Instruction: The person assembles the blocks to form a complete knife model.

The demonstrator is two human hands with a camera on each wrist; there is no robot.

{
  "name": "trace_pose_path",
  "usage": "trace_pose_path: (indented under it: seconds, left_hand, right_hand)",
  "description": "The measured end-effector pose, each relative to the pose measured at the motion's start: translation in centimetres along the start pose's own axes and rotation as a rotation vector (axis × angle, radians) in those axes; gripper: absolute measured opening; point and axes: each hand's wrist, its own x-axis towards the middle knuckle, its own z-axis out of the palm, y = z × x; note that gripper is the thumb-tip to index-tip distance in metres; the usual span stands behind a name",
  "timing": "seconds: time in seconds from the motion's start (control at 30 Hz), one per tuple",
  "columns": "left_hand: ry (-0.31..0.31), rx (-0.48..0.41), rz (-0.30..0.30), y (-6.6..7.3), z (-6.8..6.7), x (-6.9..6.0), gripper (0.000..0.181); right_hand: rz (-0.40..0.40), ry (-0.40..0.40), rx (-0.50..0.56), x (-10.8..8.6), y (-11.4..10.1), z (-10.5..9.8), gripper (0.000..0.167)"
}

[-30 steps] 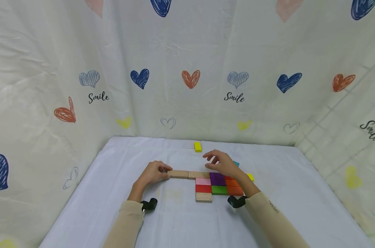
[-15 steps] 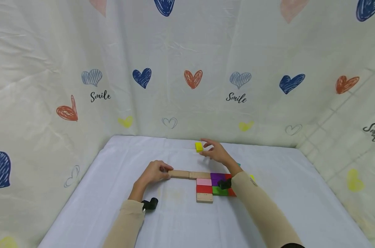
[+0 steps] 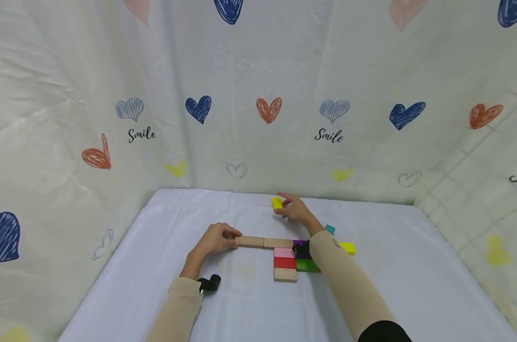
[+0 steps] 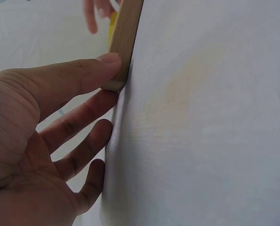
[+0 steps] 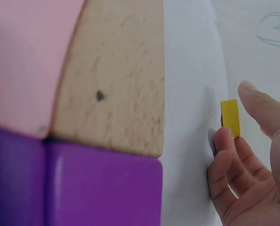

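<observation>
In the head view my left hand pinches the left end of a plain wooden block. The left wrist view shows the thumb pressed on its side, the other fingers below. At the back of the table my right hand is around a small yellow block. In the right wrist view, fingertips touch the lower end of that block, while the thumb stands apart from it. A second wooden block continues the row, end to end with the first.
Pink, red, green and purple blocks lie side by side with a plain block. My right forearm partly covers this group. A blue block and another yellow block lie to the right.
My right hand has moved away from above the coloured blocks, forward to the yellow block at the back. The left hand stays at the wooden block's end.
</observation>
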Motion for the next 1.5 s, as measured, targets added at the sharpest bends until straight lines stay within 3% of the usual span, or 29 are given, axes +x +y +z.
trace_pose_path:
  seconds: [0.13, 0.47, 1.13, 1.5]
  left_hand:
    - [0.003, 0.006, 0.0, 0.0, 0.1, -0.1, 0.028]
    - [0.01, -0.001, 0.003, -0.1, 0.2, 0.0, 0.029]
    - [0.0, 0.002, -0.007, -0.2, 0.2, 0.1, 0.028]
    - [0.003, -0.01, -0.031, 0.2, 0.0, -0.2, 0.028]
  right_hand:
    - [0.04, 0.023, -0.03, 0.7, 0.2, 0.5, 0.076]
    - [0.048, 0.103, -0.117, 1.3, -0.2, 1.3, 0.065]
    - [-0.13, -0.16, -0.055, -1.8, 0.1, -2.5, 0.051]
    - [-0.185, -0.235, -0.065, -6.3, 0.1, -4.6, 0.046]
